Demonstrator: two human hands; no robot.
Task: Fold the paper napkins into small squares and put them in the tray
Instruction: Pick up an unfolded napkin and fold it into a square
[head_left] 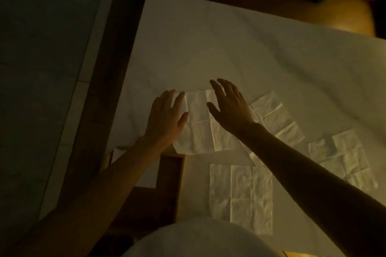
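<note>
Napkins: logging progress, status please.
Both hands open, left hand flat on unfolded napkin, right hand above it. Three more unfolded. Tray near left forearm.

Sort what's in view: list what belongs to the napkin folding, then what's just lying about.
Job: napkin under the hands; three other unfolded napkins; wooden tray; left hand; right hand.

Lying about: white sheet; yellow cushion.

An unfolded napkin [198, 127] is pressed flat on the white cloth [229, 48] by the left hand [167, 119]; the right hand [229, 106] is held spread above it. A wooden tray [177, 175] is seen beneath the left forearm.
</note>
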